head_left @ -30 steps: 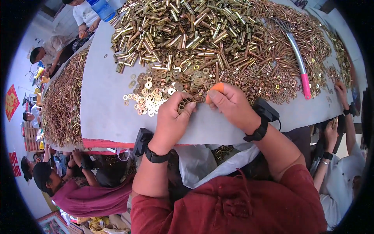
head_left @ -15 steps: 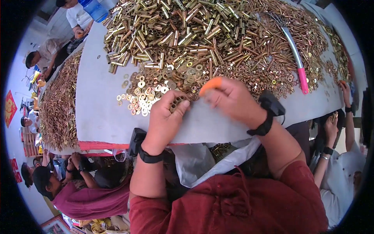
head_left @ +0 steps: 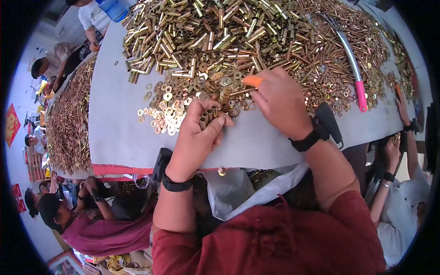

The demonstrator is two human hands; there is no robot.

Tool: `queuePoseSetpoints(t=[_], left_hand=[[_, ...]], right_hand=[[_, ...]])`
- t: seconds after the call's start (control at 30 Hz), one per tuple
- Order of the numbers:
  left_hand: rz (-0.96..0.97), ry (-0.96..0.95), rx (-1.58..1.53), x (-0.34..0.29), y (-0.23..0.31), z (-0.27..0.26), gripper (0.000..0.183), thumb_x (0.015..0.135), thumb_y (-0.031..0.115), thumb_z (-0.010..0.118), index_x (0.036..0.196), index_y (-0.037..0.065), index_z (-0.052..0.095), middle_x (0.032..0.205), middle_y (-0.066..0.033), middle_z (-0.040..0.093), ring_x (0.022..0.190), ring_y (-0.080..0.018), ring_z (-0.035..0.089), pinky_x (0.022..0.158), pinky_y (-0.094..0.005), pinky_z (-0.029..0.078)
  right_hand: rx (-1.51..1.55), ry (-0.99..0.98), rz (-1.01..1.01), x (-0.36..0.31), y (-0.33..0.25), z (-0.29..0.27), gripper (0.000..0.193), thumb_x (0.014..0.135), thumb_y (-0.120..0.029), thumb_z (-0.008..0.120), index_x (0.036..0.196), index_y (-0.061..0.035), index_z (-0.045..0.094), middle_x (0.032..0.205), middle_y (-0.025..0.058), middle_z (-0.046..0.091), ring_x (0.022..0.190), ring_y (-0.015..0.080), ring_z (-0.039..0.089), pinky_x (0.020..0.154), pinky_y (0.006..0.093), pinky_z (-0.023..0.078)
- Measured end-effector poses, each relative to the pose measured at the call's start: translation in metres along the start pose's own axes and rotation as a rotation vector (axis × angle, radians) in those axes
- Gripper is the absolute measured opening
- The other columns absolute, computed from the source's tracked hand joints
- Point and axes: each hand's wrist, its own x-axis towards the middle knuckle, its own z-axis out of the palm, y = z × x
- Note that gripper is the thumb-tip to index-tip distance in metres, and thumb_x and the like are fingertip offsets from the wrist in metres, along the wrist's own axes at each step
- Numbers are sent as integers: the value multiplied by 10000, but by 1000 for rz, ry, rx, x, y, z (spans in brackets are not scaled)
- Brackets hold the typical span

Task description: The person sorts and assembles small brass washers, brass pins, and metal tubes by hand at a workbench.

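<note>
My left hand [head_left: 198, 130] is closed around several brass-coloured metal tubes [head_left: 209, 117], their open ends showing above the thumb. My right hand [head_left: 282, 101], an orange cover on one finger, reaches over the washers. Between its thumb and covered finger is a thin brass-coloured tube [head_left: 241, 92], partly hidden by the fingertips. Loose flat washers [head_left: 172, 107] lie scattered beside and beyond my left hand. Small nuts [head_left: 327, 91] spread out to the right of my right hand. A small brass-coloured piece [head_left: 222, 171] shows at the table's near edge, above a white bag [head_left: 229, 190].
A large heap of metal tubes [head_left: 220, 32] covers the far table. A curved metal tool with a pink handle [head_left: 361, 96] lies at right. Another heap [head_left: 71, 121] is on the left table. People sit on both sides; one person's hand [head_left: 402, 107] rests near the right edge.
My right hand has moved away from my left, toward the washers and tubes. The tubes in my left hand now stand more upright. The small piece has appeared at the near edge.
</note>
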Motion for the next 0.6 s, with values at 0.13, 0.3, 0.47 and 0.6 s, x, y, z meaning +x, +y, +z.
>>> queuePoseSetpoints(t=[0.13, 0.3, 0.47, 0.6], left_hand=[[-17, 18, -42, 2, -2, -3, 217, 962, 100, 569, 1144, 50, 461, 939, -82, 684, 575, -63, 476, 469, -193, 369], [-26, 14, -92, 0, 3, -4, 115, 967, 77, 551, 1068, 23, 541, 930, -51, 684, 617, -49, 503, 546, -194, 426], [-23, 25, -185, 0, -2, -6, 168, 973, 106, 554, 1112, 11, 572, 963, -83, 686, 657, -79, 554, 582, -210, 459], [-27, -20, -507, -1, 1, -11, 205, 984, 112, 514, 1163, 15, 541, 1025, -154, 686, 699, -135, 610, 593, -224, 478]], right_hand=[[124, 82, 88, 1, -1, -4, 169, 841, -168, 653, 988, -94, 690, 816, 103, 644, 808, 304, 608, 704, 402, 496], [534, 27, 216, -1, -19, -9, 163, 858, -165, 650, 997, -84, 677, 819, 126, 645, 775, 338, 627, 681, 409, 501], [541, -2, 83, -4, -28, -12, 157, 854, -148, 648, 993, -80, 672, 819, 138, 639, 778, 339, 632, 674, 406, 501], [519, -57, 106, -6, -28, -13, 152, 849, -145, 648, 984, -78, 672, 833, 138, 640, 780, 338, 634, 673, 404, 502]])
